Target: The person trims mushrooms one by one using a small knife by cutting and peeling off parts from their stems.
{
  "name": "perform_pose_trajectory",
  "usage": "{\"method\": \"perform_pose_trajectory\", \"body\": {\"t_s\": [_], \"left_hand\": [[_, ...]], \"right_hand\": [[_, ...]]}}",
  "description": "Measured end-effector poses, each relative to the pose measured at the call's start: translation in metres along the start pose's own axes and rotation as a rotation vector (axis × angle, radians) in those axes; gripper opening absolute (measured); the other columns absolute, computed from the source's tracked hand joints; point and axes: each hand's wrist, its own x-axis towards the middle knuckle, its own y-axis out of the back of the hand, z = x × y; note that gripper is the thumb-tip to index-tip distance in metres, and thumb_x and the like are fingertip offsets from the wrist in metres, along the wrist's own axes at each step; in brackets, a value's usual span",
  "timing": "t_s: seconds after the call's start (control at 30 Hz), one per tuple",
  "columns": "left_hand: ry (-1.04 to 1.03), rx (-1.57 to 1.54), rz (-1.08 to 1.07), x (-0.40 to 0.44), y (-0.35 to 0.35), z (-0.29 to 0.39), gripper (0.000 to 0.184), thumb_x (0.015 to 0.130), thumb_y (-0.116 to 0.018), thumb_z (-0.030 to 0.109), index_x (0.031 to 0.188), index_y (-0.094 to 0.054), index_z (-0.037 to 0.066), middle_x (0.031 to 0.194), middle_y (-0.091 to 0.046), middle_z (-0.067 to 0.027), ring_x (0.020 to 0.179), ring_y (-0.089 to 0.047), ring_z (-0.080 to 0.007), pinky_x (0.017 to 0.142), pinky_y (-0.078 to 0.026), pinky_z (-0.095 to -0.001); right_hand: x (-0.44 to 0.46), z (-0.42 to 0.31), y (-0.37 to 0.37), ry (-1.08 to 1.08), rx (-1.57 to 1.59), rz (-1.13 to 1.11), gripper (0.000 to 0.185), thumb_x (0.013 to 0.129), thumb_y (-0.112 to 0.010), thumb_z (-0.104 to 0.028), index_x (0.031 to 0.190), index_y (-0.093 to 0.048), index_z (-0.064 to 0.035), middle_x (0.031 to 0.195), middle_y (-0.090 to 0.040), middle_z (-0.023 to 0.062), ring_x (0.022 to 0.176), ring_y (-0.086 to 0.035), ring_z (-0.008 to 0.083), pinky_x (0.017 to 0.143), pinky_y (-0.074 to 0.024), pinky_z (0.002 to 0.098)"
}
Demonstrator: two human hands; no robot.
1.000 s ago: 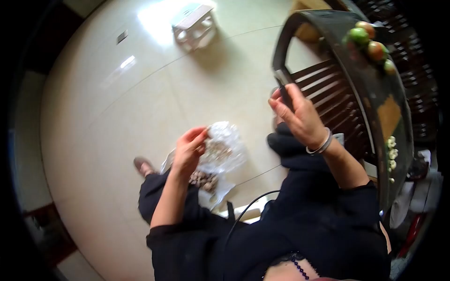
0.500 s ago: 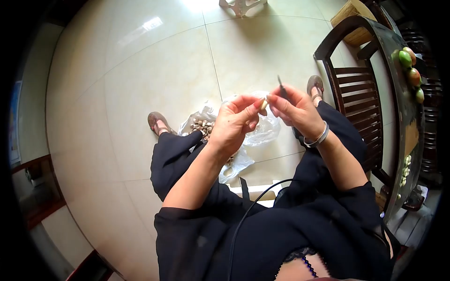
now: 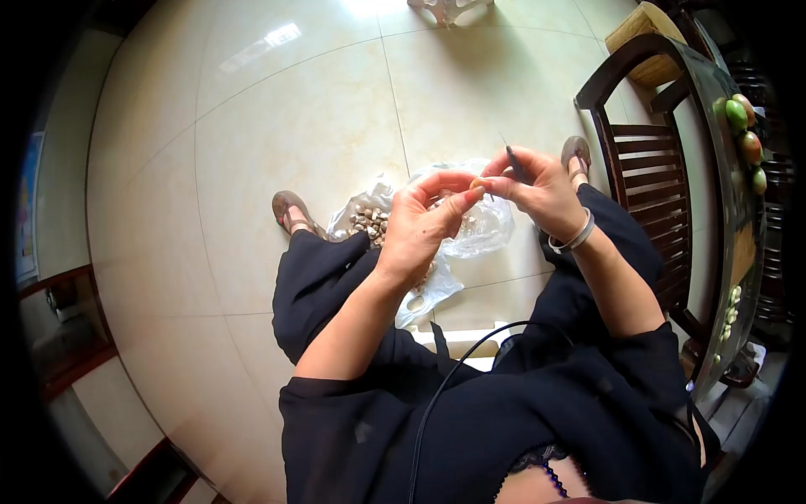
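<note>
My left hand (image 3: 424,220) is closed, its thumb and forefinger pinching a small garlic clove that the fingertips mostly hide. My right hand (image 3: 541,191) meets it fingertip to fingertip, closed around a slim dark small knife (image 3: 517,165) whose thin tip points up and away. Below and beyond the left hand, a white plastic bag (image 3: 382,191) lies open on the floor with many unpeeled garlic cloves (image 3: 367,221) in it. Under the hands spreads a second, clear plastic bag (image 3: 491,231), its contents partly hidden.
On the right stands a dark slatted wooden chair (image 3: 645,172) by a table (image 3: 729,260). Green and reddish fruits (image 3: 750,149) and several pale peeled cloves (image 3: 732,311) lie on the table. A light stool (image 3: 449,10) is at the far edge. A black cable (image 3: 445,382) crosses my lap.
My fingertips have closed more tightly together, and the pale clove that showed between them is now mostly covered. The knife has tilted slightly. The view has shifted a little.
</note>
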Motion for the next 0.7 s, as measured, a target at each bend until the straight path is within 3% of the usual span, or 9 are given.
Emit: {"method": "perform_pose_trajectory", "body": {"t_s": [0.13,0.37,0.43,0.47,0.5,0.6,0.7], "left_hand": [[-0.047,0.050,-0.011,0.001,0.005,-0.003,0.020,0.080,-0.058,0.008,0.097,-0.057,-0.002,0.076,-0.060,-0.0036,0.052,-0.041,-0.0019,0.046,-0.031,-0.0141],[-0.068,-0.014,0.037,0.002,0.006,-0.003,0.018,0.080,-0.056,0.007,0.096,-0.057,-0.003,0.080,-0.062,-0.0083,0.052,-0.042,-0.0022,0.046,-0.033,-0.0133],[-0.072,-0.079,0.022,0.003,0.008,-0.003,0.019,0.081,-0.056,0.008,0.096,-0.056,-0.003,0.081,-0.062,-0.0092,0.052,-0.042,-0.0024,0.046,-0.033,-0.0133],[-0.068,-0.094,0.020,0.003,0.008,-0.003,0.019,0.081,-0.056,0.008,0.097,-0.056,-0.003,0.082,-0.062,-0.0100,0.052,-0.042,-0.0027,0.045,-0.033,-0.0135],[-0.065,-0.108,0.018,0.003,0.008,-0.003,0.020,0.081,-0.056,0.008,0.097,-0.056,-0.003,0.083,-0.062,-0.0108,0.051,-0.041,-0.0029,0.045,-0.033,-0.0136],[-0.065,-0.175,0.012,0.003,0.008,-0.002,0.019,0.082,-0.055,0.009,0.097,-0.056,-0.002,0.084,-0.061,-0.0106,0.051,-0.040,-0.0034,0.045,-0.033,-0.0140],[-0.068,-0.205,-0.028,0.003,0.009,-0.001,0.019,0.082,-0.055,0.009,0.097,-0.056,-0.002,0.084,-0.061,-0.0102,0.050,-0.039,-0.0037,0.045,-0.033,-0.0142]], "right_hand": [[0.000,-0.011,0.000,-0.095,0.045,-0.006,0.017,0.077,-0.063,-0.014,0.083,-0.059,0.0012,0.070,-0.055,-0.0002,0.067,-0.048,0.0049,0.060,-0.0407,0.0184],[-0.002,-0.007,-0.002,-0.069,0.202,0.029,0.022,0.082,-0.056,-0.018,0.091,-0.055,0.0017,0.069,-0.055,0.0017,0.064,-0.049,0.0068,0.058,-0.0400,0.0199],[-0.002,-0.005,0.001,0.127,-0.181,0.096,0.026,0.086,-0.050,-0.024,0.093,-0.052,0.0011,0.067,-0.054,0.0057,0.062,-0.050,0.0089,0.054,-0.0396,0.0223],[-0.002,-0.006,0.002,0.168,-0.273,0.073,0.027,0.087,-0.046,-0.027,0.089,-0.050,-0.0002,0.064,-0.051,0.0115,0.058,-0.053,0.0176,0.051,-0.0395,0.0278],[-0.003,-0.006,0.002,0.169,-0.273,0.072,0.027,0.087,-0.046,-0.027,0.089,-0.050,-0.0002,0.064,-0.051,0.0115,0.058,-0.053,0.0176,0.051,-0.0395,0.0278],[-0.005,-0.002,0.000,0.291,-0.503,0.027,0.025,0.086,-0.047,-0.027,0.081,-0.048,-0.0022,0.063,-0.049,0.0170,0.059,-0.052,0.0330,0.050,-0.0393,0.0348],[-0.005,-0.001,0.000,0.287,-0.546,0.005,0.026,0.085,-0.048,-0.028,0.080,-0.048,-0.0026,0.062,-0.050,0.0157,0.057,-0.052,0.0324,0.049,-0.0393,0.0351]]}}
